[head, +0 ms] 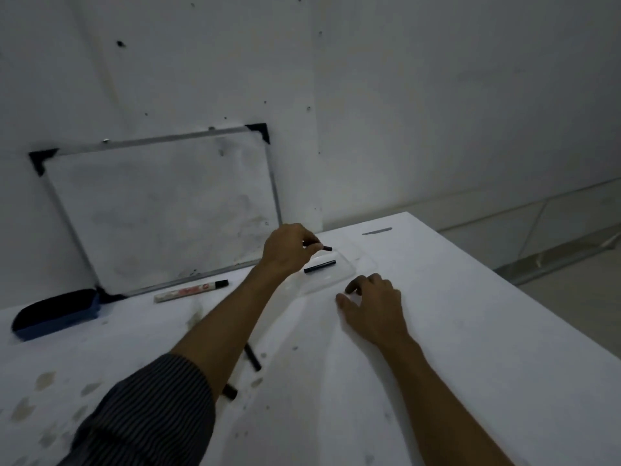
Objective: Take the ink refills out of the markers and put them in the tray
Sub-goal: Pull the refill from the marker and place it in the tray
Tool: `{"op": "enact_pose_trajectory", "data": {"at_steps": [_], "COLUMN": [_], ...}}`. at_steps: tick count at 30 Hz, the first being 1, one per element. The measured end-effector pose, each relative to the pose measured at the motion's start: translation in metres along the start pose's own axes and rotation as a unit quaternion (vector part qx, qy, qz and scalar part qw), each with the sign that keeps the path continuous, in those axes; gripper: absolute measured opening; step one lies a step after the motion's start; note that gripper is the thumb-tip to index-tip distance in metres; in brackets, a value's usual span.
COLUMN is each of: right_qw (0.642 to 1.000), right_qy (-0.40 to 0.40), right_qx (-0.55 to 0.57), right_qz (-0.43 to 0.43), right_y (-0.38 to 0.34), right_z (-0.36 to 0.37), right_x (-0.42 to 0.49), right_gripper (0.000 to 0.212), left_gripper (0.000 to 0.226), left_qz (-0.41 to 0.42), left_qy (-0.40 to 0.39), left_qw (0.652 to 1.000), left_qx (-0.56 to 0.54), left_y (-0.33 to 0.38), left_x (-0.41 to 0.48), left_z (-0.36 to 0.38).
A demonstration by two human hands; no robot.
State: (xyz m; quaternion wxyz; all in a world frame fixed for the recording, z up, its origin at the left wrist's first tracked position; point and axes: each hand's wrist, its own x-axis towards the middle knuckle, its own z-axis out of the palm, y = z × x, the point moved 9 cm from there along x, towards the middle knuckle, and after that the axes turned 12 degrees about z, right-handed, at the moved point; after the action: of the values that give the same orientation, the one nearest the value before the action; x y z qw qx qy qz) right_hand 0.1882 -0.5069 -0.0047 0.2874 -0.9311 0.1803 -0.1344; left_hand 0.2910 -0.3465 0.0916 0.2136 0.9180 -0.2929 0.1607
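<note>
My left hand (pixel 289 248) is pinched on a short black ink refill (pixel 323 247) and holds it just above the clear plastic tray (pixel 349 269). One black refill (pixel 320 266) lies inside the tray. To the tray's right, my right hand (pixel 373 302) rests on the table with its fingers curled apart and nothing in it. A white marker with a black tip (pixel 191 290) lies left of the tray, in front of the whiteboard. Two black marker pieces (pixel 252 357) (pixel 230 391) lie partly hidden under my left forearm.
A framed whiteboard (pixel 161 210) leans on the wall at the back left. A blue and black board eraser (pixel 55 314) sits at the far left. The white table (pixel 470 331) has stains near the front left, and its right edge drops to the floor.
</note>
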Motion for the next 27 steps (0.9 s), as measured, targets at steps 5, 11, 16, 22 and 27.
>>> {"op": "enact_pose_trajectory", "data": {"at_steps": [5,11,16,22,27], "right_qw": [1.000,1.000,1.000,0.986,0.963], "right_qy": [0.010,0.011,-0.022,-0.153,-0.258], "right_qx": [0.010,0.007,0.006,0.062,0.055], "right_qz": [-0.014,-0.017,-0.011,-0.033,-0.051], "right_y": [0.003,0.002,-0.004,-0.039,-0.094], "right_z": [0.006,0.008,0.004,0.014,0.043], "right_x": [0.004,0.004,-0.001,-0.038,-0.080], "right_gripper": [0.033,0.033,0.027,0.022,0.044], "left_gripper": [0.022,0.017,0.021,0.022,0.020], "left_qz": [-0.042,-0.032,-0.025,0.015,0.002], "left_qy": [-0.061,-0.100,-0.091,-0.019,-0.004], "left_qw": [0.997,0.993,0.995,1.000,0.999], "left_qx": [0.026,0.054,0.034,-0.010,-0.036], "left_y": [-0.013,-0.021,-0.013,0.002,-0.019], "left_x": [0.024,0.020,0.011,-0.046,-0.127], "left_z": [0.038,0.056,0.034,-0.044,-0.084]}}
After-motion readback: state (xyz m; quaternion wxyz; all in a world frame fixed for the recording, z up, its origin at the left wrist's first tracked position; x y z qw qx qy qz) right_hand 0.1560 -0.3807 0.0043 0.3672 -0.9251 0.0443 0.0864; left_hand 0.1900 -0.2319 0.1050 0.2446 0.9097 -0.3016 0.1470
